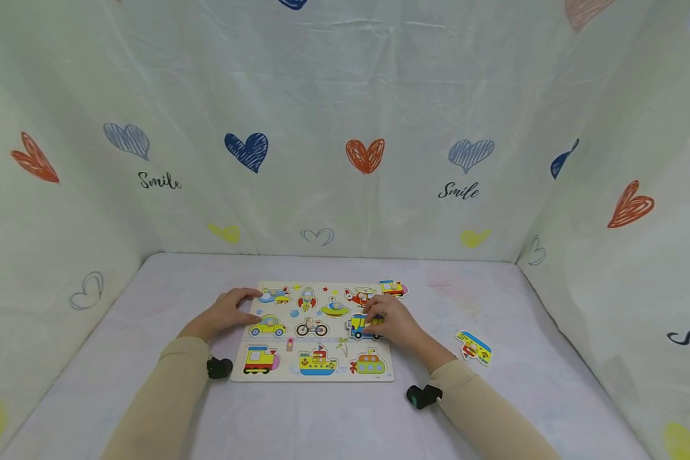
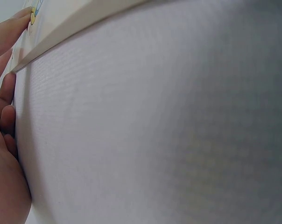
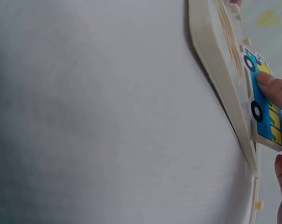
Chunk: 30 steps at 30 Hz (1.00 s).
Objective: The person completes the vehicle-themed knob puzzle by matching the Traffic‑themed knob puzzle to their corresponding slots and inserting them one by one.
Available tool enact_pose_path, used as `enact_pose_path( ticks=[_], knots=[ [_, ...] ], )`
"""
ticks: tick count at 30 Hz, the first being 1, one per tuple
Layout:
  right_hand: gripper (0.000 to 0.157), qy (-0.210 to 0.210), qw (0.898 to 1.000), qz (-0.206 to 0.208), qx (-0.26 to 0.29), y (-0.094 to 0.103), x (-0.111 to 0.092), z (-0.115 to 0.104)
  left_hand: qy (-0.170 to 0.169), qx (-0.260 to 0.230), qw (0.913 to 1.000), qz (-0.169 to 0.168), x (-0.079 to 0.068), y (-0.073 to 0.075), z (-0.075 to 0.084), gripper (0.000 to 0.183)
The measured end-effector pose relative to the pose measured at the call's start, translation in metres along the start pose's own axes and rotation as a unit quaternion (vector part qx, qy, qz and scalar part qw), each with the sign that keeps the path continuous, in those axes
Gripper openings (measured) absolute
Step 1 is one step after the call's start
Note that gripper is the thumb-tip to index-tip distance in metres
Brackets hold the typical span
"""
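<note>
A cream puzzle board [image 1: 293, 378] with printed vehicle pictures lies flat on the table. My right hand [image 1: 393, 322] pinches a blue and yellow bus piece [image 3: 267, 105] between thumb and fingers. The piece is tilted over the bus picture near the board's right edge. My left hand [image 1: 221, 316] rests at the board's left edge, thumb beside the yellow car picture [image 1: 268, 326] and a finger near the airplane picture [image 1: 273, 295]. In the left wrist view, its other fingers [image 2: 8, 88] lie along the board's side.
A loose train piece [image 1: 393, 289] lies at the board's back right corner. Right of my right forearm lies a yellow, blue and red ship piece [image 1: 476, 348], turned upside down. A light sheet printed with hearts [image 1: 365, 156] surrounds the table. Black wrist cameras [image 1: 423, 397] sit under both wrists.
</note>
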State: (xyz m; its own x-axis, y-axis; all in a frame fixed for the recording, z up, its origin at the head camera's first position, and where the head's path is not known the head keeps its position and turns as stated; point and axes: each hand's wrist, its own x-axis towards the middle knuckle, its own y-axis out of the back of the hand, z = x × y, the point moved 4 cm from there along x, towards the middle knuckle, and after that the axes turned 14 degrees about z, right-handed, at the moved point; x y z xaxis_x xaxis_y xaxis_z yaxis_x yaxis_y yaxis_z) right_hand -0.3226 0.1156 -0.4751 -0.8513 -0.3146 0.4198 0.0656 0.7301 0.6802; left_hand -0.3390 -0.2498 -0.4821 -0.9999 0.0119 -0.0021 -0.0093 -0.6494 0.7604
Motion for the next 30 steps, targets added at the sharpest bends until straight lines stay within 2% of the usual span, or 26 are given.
enact_pose_path(
  ticks=[14, 21, 30],
  knots=[
    [0.018, -0.028, 0.999, -0.018, 0.004, -0.0025, 0.001, -0.004, -0.003, 0.001, 1.0, -0.003, 0.0003, -0.0001, -0.0009, 0.069],
    [0.017, -0.053, 0.998, -0.042, -0.001, -0.0057, 0.0023, -0.0018, -0.006, 0.0, 1.0, -0.001, 0.0008, -0.0011, -0.0011, 0.069],
    [0.019, -0.073, 0.995, -0.068, 0.025, -0.0083, 0.0012, -0.0001, -0.003, -0.002, 1.0, -0.002, 0.0035, -0.0019, -0.0041, 0.069]
  ],
)
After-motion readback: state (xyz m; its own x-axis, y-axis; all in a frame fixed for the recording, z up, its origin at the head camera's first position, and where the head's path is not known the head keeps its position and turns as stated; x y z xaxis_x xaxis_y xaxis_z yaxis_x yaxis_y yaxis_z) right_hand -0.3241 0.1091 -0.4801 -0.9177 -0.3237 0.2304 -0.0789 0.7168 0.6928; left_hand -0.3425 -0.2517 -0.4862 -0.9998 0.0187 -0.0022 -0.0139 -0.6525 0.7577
